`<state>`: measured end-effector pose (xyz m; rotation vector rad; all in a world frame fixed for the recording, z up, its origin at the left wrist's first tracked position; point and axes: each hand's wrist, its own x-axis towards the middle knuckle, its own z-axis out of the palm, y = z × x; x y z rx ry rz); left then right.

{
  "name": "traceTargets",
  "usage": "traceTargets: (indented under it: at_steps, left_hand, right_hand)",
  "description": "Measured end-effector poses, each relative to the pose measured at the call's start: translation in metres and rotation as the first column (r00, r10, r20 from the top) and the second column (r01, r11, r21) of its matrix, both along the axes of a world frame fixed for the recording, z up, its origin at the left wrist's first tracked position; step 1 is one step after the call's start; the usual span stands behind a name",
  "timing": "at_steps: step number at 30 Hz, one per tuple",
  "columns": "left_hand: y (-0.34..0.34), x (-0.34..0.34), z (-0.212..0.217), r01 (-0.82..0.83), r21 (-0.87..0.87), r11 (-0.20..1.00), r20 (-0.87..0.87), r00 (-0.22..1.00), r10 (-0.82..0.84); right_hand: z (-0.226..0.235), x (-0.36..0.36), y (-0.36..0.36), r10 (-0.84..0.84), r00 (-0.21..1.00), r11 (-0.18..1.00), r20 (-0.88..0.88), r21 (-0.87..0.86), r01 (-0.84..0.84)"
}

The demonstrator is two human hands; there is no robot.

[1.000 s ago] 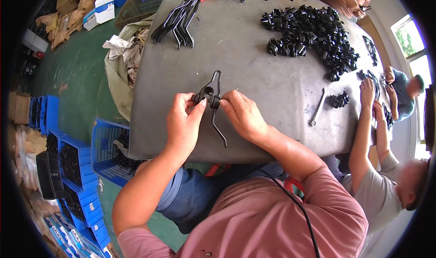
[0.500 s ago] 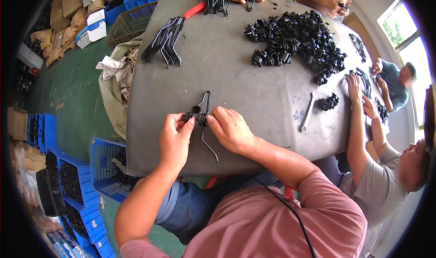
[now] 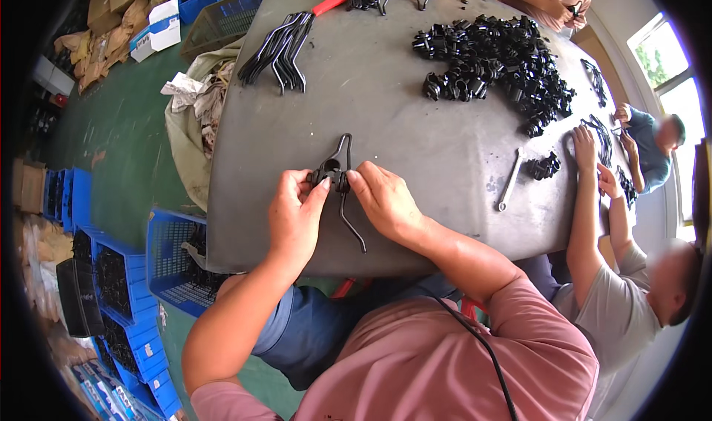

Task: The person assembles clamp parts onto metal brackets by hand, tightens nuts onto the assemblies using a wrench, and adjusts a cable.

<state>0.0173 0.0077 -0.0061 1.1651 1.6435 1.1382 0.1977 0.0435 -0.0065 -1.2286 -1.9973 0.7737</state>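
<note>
Over the near part of the table, my left hand (image 3: 294, 217) grips a small black clamp (image 3: 327, 170) between thumb and fingers. A bent black wire rod (image 3: 354, 229) runs through or beside the clamp; its looped end points away from me and its free end slants down to the near right. My right hand (image 3: 389, 202) pinches at the clamp's right side, by the rod, with thumb and fingertips together. How the rod and clamp join is partly hidden by my fingers.
A big pile of black clamps (image 3: 530, 87) lies at the far right of the table. Bundled bent rods (image 3: 280, 54) and a red handle (image 3: 328, 3) sit far left. A wrench (image 3: 512, 180) rests near a small clamp cluster (image 3: 544, 166). Co-workers' hands work at the right and far edges.
The whole view has shifted slightly, so table and hands appear a little higher and further right. Both hands keep hold of the clamp and rod. The co-worker's nearer hand at right has changed its pose.
</note>
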Motion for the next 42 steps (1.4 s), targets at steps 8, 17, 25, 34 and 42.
traceTargets:
  at_steps: [8,17,25,34,42]
  left_hand:
    - [0.0,-0.001,0.002,0.023,-0.007,1.0,0.133,0.991,-0.022]
    - [-0.002,-0.005,0.011,0.0,-0.026,1.0,0.14,0.99,0.004]
    - [0.0,-0.008,0.01,-0.005,-0.008,1.0,0.212,0.977,0.006]
    - [0.0,-0.006,0.01,-0.007,-0.003,1.0,0.103,0.995,0.007]
    - [-0.004,-0.004,0.008,0.002,0.026,1.0,0.106,0.994,-0.005]
  right_hand:
    - [-0.006,0.004,0.002,-0.048,0.993,0.957,-0.107,-0.291,0.015]
    - [-0.009,0.006,0.0,0.106,0.985,0.983,-0.139,-0.133,-0.124]
    - [-0.014,0.009,0.003,0.223,0.953,0.975,-0.204,0.058,-0.215]
    - [-0.004,0.007,0.001,0.12,0.977,0.993,-0.175,0.005,-0.121]
    - [0.004,0.005,0.001,0.118,0.99,0.993,-0.076,-0.005,-0.119]
